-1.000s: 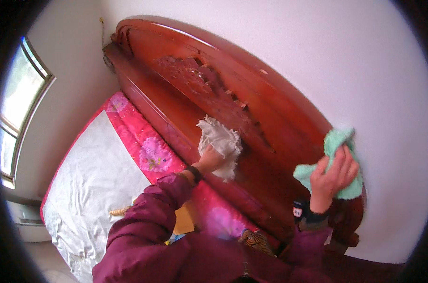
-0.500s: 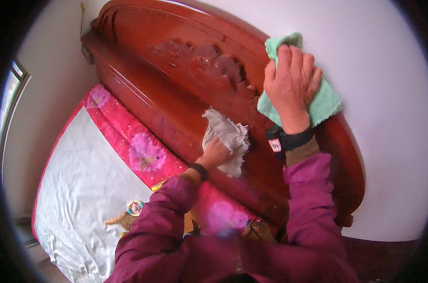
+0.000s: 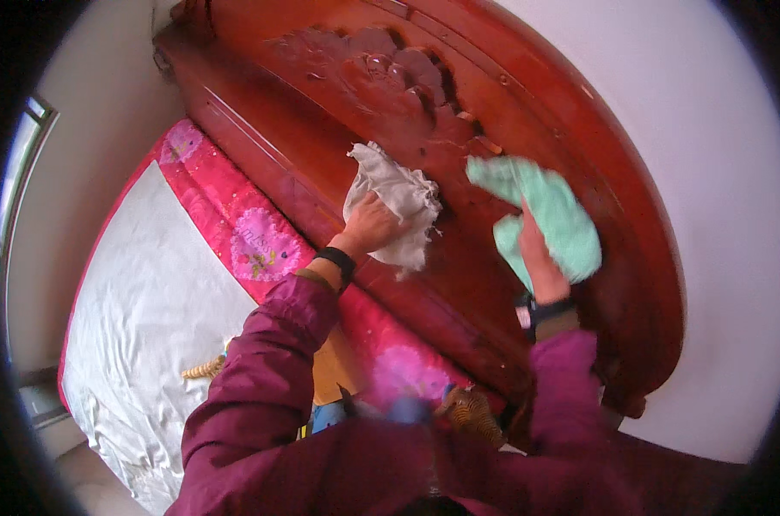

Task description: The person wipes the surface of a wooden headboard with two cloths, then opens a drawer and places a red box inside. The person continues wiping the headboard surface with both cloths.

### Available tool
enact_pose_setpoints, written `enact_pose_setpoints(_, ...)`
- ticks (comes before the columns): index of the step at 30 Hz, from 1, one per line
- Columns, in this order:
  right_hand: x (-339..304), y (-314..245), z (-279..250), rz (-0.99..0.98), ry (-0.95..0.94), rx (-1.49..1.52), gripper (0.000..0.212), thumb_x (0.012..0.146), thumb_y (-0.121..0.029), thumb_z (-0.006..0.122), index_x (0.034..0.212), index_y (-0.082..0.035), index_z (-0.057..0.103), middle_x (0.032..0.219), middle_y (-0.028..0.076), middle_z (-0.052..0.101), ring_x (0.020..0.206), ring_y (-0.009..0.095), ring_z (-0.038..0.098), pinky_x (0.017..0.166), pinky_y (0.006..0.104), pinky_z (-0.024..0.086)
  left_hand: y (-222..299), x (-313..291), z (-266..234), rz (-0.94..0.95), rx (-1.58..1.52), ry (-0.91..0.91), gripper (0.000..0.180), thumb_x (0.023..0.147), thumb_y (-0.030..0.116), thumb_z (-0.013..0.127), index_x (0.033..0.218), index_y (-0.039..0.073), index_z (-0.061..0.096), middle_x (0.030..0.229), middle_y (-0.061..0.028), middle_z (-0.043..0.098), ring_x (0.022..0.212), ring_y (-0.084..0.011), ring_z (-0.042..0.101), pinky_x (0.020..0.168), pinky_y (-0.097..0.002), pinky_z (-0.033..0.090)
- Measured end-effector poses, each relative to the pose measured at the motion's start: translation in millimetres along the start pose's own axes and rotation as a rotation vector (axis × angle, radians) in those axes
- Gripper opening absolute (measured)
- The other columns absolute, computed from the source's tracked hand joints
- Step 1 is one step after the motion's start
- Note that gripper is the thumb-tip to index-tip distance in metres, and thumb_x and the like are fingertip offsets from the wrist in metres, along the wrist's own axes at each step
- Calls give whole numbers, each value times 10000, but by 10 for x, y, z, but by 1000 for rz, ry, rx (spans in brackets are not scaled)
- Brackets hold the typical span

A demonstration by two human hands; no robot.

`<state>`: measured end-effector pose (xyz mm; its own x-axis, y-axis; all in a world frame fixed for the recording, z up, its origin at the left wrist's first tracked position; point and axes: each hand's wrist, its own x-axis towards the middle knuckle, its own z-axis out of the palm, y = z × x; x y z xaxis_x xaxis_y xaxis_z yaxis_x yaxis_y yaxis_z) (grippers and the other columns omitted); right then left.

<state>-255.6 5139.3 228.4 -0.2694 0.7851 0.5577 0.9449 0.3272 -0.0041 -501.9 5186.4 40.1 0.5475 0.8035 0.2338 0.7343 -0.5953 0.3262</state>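
A reddish-brown wooden headboard point(image 3: 321, 112) with a carved flower relief point(image 3: 398, 73) rises in front of me. On its lower ledge my left hand point(image 3: 373, 225) is closed on a frayed off-white rag point(image 3: 398, 193), part of which covers the fingertips. Farther right, my right hand point(image 3: 538, 254) has hold of a mint-green towel point(image 3: 562, 219), bunched against the headboard's panel. Motion smears that towel, and the fingers are partly lost behind it.
A bed with pink floral bedding point(image 3: 268, 245) and a white sheet point(image 3: 149, 284) adjoins the headboard on the left. A woven brown thing point(image 3: 205, 368) lies on the sheet. White wall point(image 3: 717, 215) borders the right, and a window point(image 3: 20, 198) the far left.
My right hand has brought the green towel down from the headboard's top edge onto its front panel. The left hand and the off-white rag appear slightly higher and farther left; the view has shifted too.
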Motion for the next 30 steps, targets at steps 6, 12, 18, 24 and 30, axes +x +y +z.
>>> enact_pose_setpoints(6, -778, 269, -178, 165, -104, 10, 225, 925, -188, 503, 1085, -91, 629, 948, 140, 631, 861, 332, 589, 707, 413, 471, 51, -13, -42, -34, 73, -100, 422, 912, 411, 483, 1037, 66, 691, 1095, -79, 664, 1118, -228, 551, 1046, -388, 303)
enact_pose_setpoints(12, 30, -117, 434, -223, -4, -44, 503, 861, -53, 550, 1354, -79, 456, 1282, 172, 537, 1172, 368, 501, 978, 461, 391, 63, -21, 79, -93, 150, -410, 431, 906, 415, 498, 1088, 66, 674, 1175, -105, 625, 1160, -260, 516, 1054, -401, 299)
enact_pose_setpoints(18, 449, -432, 631, -137, -40, -10, 402, 848, -86, 561, 1246, -108, 505, 1166, 125, 586, 1056, 323, 549, 866, 431, 445, 1, -42, 162, 14, 229, -50, 443, 888, 434, 503, 1119, 92, 663, 1173, -86, 629, 1149, -254, 529, 1055, -394, 290)
enact_pose_setpoints(24, -178, 134, 340, -171, -114, 209, 326, 891, -166, 559, 1216, -139, 559, 1118, 103, 606, 1018, 296, 565, 836, 403, 451, -28, -4, 145, -43, 217, -92, 426, 917, 423, 477, 1150, 80, 569, 1146, -113, 595, 1161, -262, 489, 1054, -401, 286)
enact_pose_setpoints(30, -1146, 580, -96, 187, -64, 366, 222, 923, -304, 578, 980, -113, 678, 893, 82, 672, 757, 266, 623, 639, 376, 482, -312, -289, -217, -333, 213, -29, 458, 896, 352, 495, 1288, 116, 521, 1320, -147, 519, 1259, -335, 437, 1065, -443, 300)
